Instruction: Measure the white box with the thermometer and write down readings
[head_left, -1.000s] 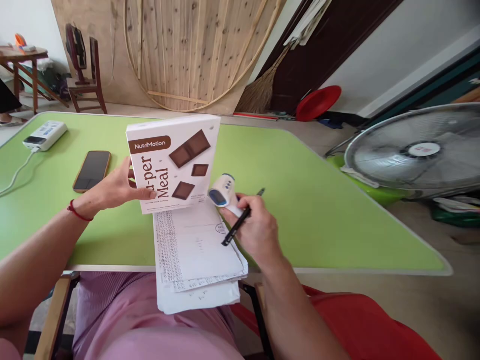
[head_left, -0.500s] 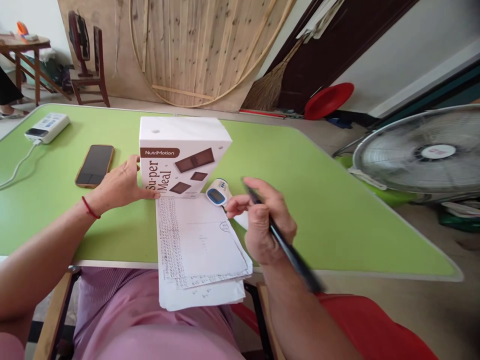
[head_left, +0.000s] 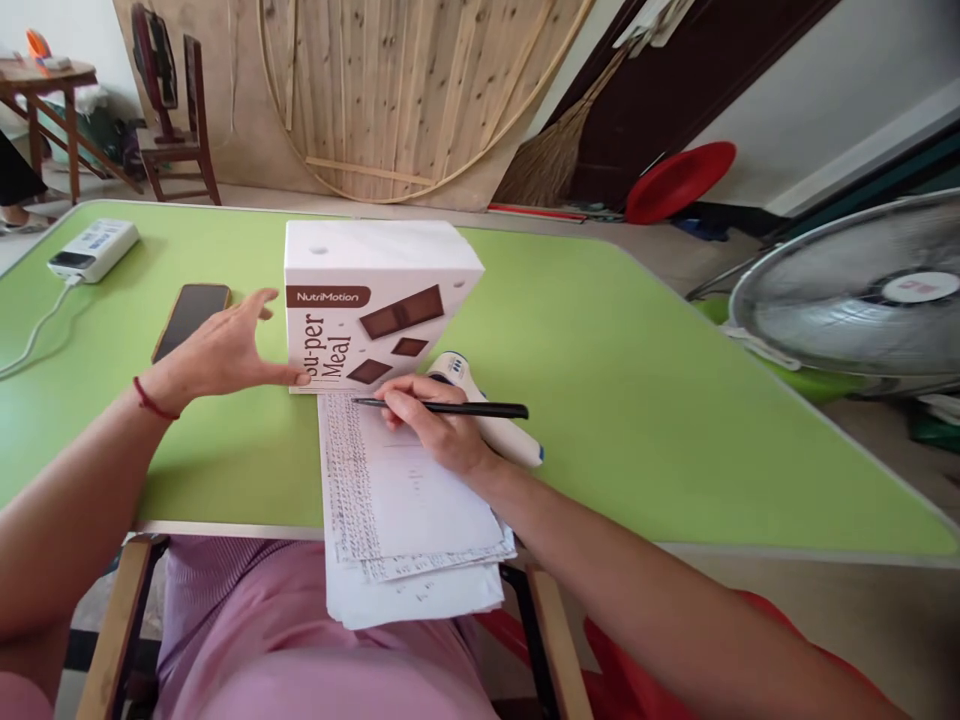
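A black pen (head_left: pixel 480 409) lies across the fingers of my right hand (head_left: pixel 442 430), gripped with its tip low over the top of a stack of papers (head_left: pixel 442 510). Small handwriting fills the left side of the top sheet. Upright behind the sheets stands a white box (head_left: pixel 405 275) printed with brown bars. My left hand (head_left: pixel 232 350) is open beside the box, its thumb at the box's lower left corner and its fingers apart. Partly hidden behind my right hand is a white thermometer-like device (head_left: pixel 506 432) with blue trim.
A phone (head_left: pixel 191 315) lies beyond my left hand on the green table (head_left: pixel 637 450). A white power bank (head_left: pixel 94 250) with a cable (head_left: pixel 45 325) sits at the far left. On the right stands a large fan (head_left: pixel 862 290). A person's leg (head_left: pixel 16 180) shows far left.
My right hand has swung left and down onto the papers, turning the pen to lie nearly level. The fingers of my left hand have come away from the box's side.
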